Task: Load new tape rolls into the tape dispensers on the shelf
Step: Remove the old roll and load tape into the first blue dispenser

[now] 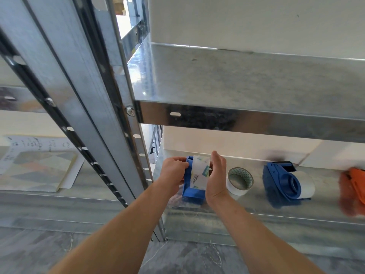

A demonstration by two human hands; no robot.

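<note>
On my feed, the left hand [173, 172] grips a blue tape dispenser [192, 195] on the lower shelf [254, 204], fingers [182, 165] curled round its left side. The right hand [217, 178] lies flat and straight-fingered against its right side, beside the printed tape roll [199, 176] it carries. To the right sit a loose tape roll [240, 180], a second blue dispenser [280, 182] with a roll in it, and a blurred orange dispenser [353, 186].

Leftmost blue dispenser [192, 192] stands upright on the shelf [254, 204], printed white tape [199, 175] across it. Rightward: loose white roll [240, 180] lying flat, second blue dispenser [284, 182] loaded, blurred orange dispenser [353, 186].
</note>
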